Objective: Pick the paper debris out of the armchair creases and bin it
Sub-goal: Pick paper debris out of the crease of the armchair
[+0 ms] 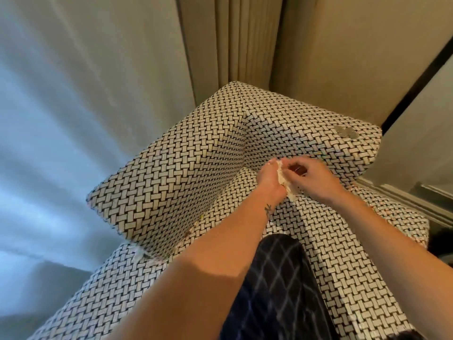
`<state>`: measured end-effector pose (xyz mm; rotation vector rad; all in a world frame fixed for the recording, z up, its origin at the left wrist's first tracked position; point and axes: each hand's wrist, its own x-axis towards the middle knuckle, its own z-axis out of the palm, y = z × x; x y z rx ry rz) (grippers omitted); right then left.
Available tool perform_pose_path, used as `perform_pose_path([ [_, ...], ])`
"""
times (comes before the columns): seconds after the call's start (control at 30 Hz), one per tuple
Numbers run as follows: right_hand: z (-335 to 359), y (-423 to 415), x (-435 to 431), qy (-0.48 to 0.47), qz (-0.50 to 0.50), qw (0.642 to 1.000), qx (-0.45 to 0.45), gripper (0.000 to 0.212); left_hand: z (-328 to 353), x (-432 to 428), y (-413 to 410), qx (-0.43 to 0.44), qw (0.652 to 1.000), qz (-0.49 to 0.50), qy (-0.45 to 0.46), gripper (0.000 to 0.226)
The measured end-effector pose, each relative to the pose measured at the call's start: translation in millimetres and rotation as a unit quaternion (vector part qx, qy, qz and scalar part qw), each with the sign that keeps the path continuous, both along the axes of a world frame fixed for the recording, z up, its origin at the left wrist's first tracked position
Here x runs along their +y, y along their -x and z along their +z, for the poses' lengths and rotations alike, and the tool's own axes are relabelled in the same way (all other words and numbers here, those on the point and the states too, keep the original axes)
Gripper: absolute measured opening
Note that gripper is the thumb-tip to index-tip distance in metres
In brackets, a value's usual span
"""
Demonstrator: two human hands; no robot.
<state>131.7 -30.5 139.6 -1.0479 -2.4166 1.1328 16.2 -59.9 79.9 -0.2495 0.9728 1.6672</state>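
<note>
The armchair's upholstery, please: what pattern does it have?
The fabric armchair shows a black-and-white basketweave pattern, clearest in the head view.

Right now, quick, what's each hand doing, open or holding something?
Left hand: holds a wad of paper debris at the armchair crease.
Right hand: fingers curled, pinching the same wad.

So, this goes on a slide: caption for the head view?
Left hand and right hand gather paper debris from the back crease of a woven armchair.

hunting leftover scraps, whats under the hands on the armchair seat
A pale wad of paper debris shows between the left hand and right hand, over the armchair seat. The crease beneath is covered.
</note>
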Motion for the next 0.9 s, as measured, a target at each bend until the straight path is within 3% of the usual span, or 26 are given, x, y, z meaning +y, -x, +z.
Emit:
perform_pose_path([
  [0.1,-15.1,23.1,-15.6,0.012,0.023,1.0,0.0,0.017,-7.4,-22.6,18.9,-0.014,1.0,0.011,0.001,0.044],
  [0.23,-32.2,53.7,-32.7,0.018,0.049,0.999,-0.015,0.017,-1.9,-55.0,38.6,-0.007,0.999,0.033,0.006,0.024],
  [0.37,-49.4,79.6,-44.2,0.019,0.07,0.997,-0.015,0.017,-10.8,-73.2,58.8,-0.021,0.998,0.056,0.013,0.02],
  [0.63,-88.4,117.4,-54.8,0.036,0.078,0.996,-0.035,0.021,-39.8,-94.8,82.8,-0.057,0.996,0.054,0.051,0.028],
  [0.83,-114.3,127.0,-49.3,0.181,0.033,0.983,0.005,0.014,-74.2,-106.6,88.2,-0.011,0.987,0.091,0.13,0.025],
  [0.9,-122.7,129.8,-43.6,0.175,0.011,0.985,0.003,0.015,-87.7,-114.8,85.7,-0.026,0.982,0.107,0.156,0.024],
])
